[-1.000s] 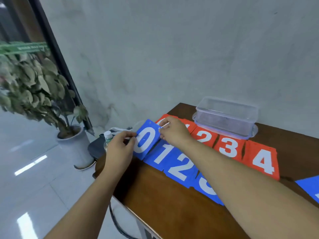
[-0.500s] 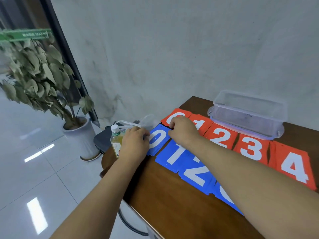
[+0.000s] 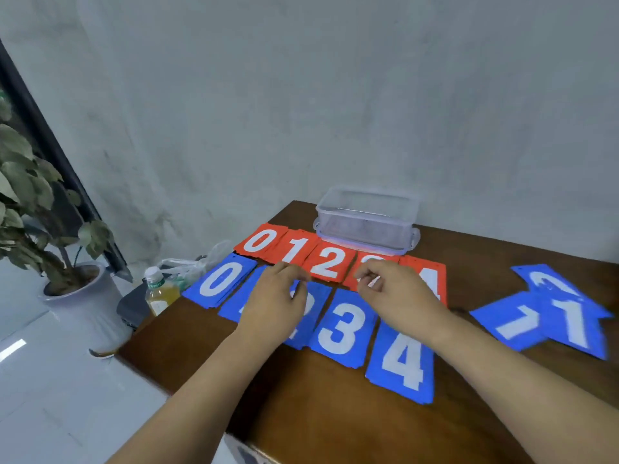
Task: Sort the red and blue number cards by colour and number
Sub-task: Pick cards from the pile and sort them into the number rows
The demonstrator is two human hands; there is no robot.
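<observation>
- Fingers (image 3: 294,277) of both hands are bent over the middle of the layout, and no card is lifted off the table (image 3: 335,430).
- Nearest the camera runs the blue row (image 3: 341,326): the 4 is closest, then the 3, then two cards mostly hidden under the left wrist, then the 0 at the far left end. It reads as sorted from 0 to 4.
- Off to the right, well apart from that row, lie the loose blue cards (image 3: 572,326), three of them overlapping at odd angles. Two look like a 7 and a 1. I judge these are what is left to place, so the job seems mostly done.
- The left hand (image 3: 278,303) hangs over the hidden blue cards. Its fingers are loosely curled, with the tips near the seam between the two rows, and they grip nothing that shows.
- The right hand (image 3: 398,293) sits over the near edge of the red 3. Thumb and forefinger are drawn close together, but blur hides whether they pinch that card's edge or merely hover.
- Behind the hands runs the red row (image 3: 326,266), 0 to 4 with edges touching, the 3 and 4 partly covered. That colour looks finished.
- Farthest back, a clear plastic box (image 3: 366,219) stands near the wall, just behind the red row.
</observation>
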